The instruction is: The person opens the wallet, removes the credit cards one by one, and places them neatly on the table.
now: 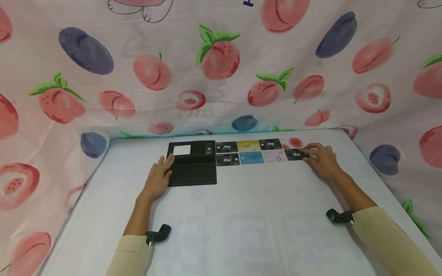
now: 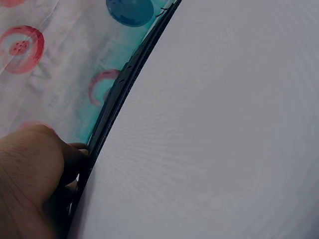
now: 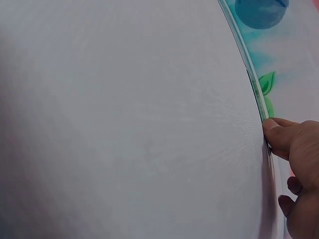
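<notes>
A black card wallet (image 1: 192, 173) lies spread flat on the table, with a white card (image 1: 182, 150) in its upper part. My left hand (image 1: 158, 179) rests on the wallet's left edge, fingers extended. Cards lie to the right of the wallet in two rows. At the right end of the near row, my right hand (image 1: 322, 160) has its thumb and index finger on a black Vip card (image 1: 292, 155). Beside that card are a pink card (image 1: 274, 156), a blue VIP card (image 1: 251, 157) and another black Vip card (image 1: 228, 159).
The far row holds a yellow card (image 1: 248, 145), a card with red round prints (image 1: 288, 143) and black cards (image 1: 270, 144). A white cloth covers the table (image 1: 241, 222). Behind it hangs a fruit-print curtain (image 1: 221, 92). Each wrist bears a black camera (image 1: 160, 233).
</notes>
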`<state>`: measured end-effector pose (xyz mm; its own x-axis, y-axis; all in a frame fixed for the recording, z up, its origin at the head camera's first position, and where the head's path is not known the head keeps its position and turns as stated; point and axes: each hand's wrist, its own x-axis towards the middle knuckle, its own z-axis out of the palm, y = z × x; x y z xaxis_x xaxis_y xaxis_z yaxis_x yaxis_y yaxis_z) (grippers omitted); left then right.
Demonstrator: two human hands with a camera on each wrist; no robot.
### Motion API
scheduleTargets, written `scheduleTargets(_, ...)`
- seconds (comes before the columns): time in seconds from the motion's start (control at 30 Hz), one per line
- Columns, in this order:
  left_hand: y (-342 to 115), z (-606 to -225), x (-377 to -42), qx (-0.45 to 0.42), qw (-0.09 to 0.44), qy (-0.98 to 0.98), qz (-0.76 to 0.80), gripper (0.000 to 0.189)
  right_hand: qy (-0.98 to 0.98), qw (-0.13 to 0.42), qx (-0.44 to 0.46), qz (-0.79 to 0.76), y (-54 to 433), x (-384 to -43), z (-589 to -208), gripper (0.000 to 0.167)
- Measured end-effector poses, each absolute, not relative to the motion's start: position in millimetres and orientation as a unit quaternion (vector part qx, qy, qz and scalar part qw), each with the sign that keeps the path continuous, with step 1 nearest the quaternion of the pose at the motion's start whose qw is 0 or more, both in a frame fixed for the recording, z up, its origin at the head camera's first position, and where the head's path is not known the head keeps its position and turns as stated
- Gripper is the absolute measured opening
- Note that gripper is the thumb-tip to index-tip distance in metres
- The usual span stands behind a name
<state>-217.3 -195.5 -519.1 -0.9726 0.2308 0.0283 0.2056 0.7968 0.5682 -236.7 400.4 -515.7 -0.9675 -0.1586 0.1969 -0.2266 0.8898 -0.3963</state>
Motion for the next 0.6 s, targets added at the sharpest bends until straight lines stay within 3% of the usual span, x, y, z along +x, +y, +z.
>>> scheduleTargets(0.6, -195.2, -519.6, -218.3, 0.114, 0.021, 0.948, 0.296, 0.056, -0.968, 0.079, 0.101, 0.216, 401.8, -237.1, -515.9, 0.039)
